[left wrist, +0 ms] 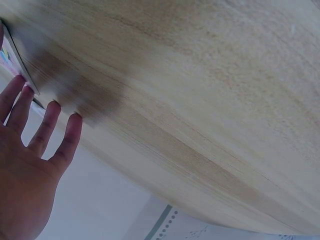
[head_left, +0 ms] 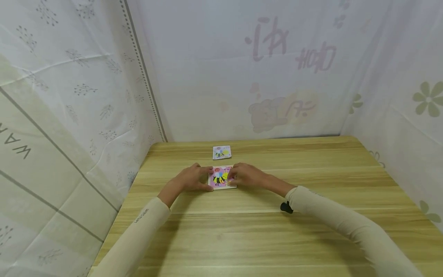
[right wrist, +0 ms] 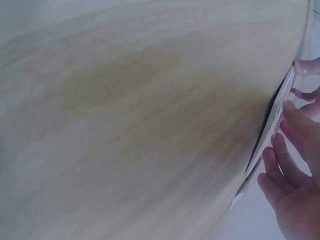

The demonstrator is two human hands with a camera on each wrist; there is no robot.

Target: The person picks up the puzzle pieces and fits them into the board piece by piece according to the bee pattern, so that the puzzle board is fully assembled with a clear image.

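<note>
A flat bee picture puzzle [head_left: 220, 176], pink and yellow with a pale border, lies on the table between both hands. My left hand [head_left: 192, 177] holds its left side, forefinger at the far corner and thumb at the near one. In the left wrist view, the left hand's fingers [left wrist: 51, 120] reach to the board's edge. At the bee's head, my right hand [head_left: 250, 175] has thumb and fingertips close together, seeming to pinch a small puzzle piece that they mostly hide. The right wrist view shows the puzzle edge-on [right wrist: 272, 120], with the right hand [right wrist: 297, 170] beside it.
Beyond the puzzle lies a paler card [head_left: 222, 152] with a similar bee picture. The wooden table [head_left: 221, 238] has rounded far corners. Printed white curtains [head_left: 214, 77] hang behind it and along both sides. A small black object [head_left: 286, 207] shows at the right sleeve's cuff.
</note>
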